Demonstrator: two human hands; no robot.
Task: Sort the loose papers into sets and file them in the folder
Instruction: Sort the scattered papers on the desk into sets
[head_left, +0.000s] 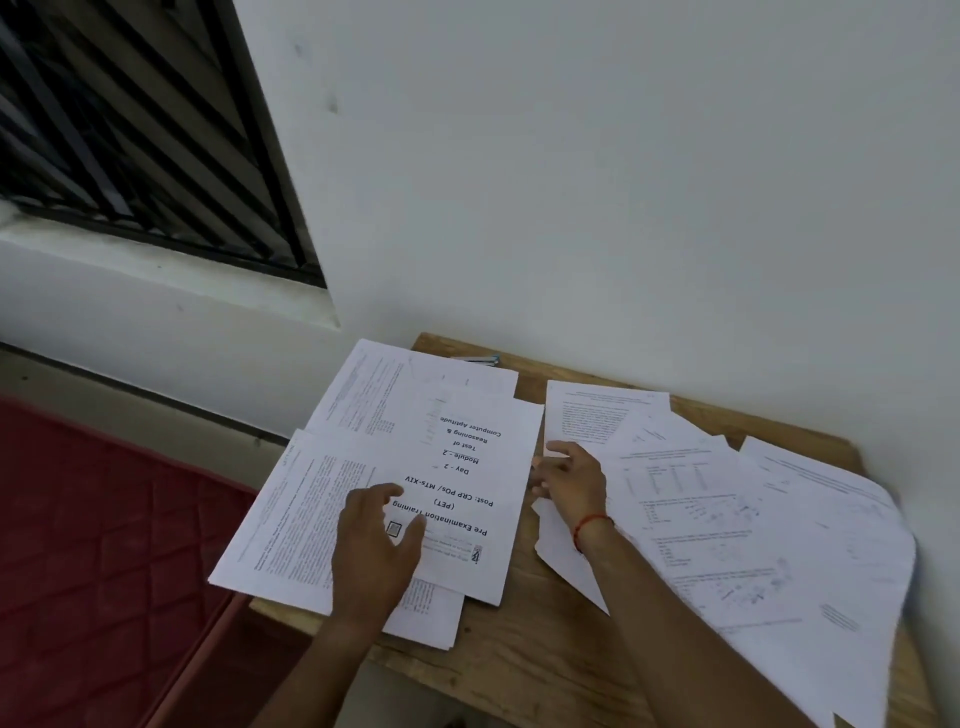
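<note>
Loose white printed papers cover a small wooden table (524, 639). On the left lies a title sheet (467, 467) reading "Pre Examination Training", upside down to me, on top of other text pages (291, 519). My left hand (376, 545) rests flat on that title sheet with its fingers spread. A wider spread of printed sheets (753, 545) fills the right side of the table. My right hand (569, 480), with a red thread on its wrist, lies on the left edge of that spread, fingers apart, at the gap between the two groups. No folder can be made out.
The table stands against a white wall (623, 182). A small blue-edged object (480, 359) peeks out behind the left papers at the table's back edge. A red quilted mattress (104, 571) lies on the floor to the left, under a barred window (130, 130).
</note>
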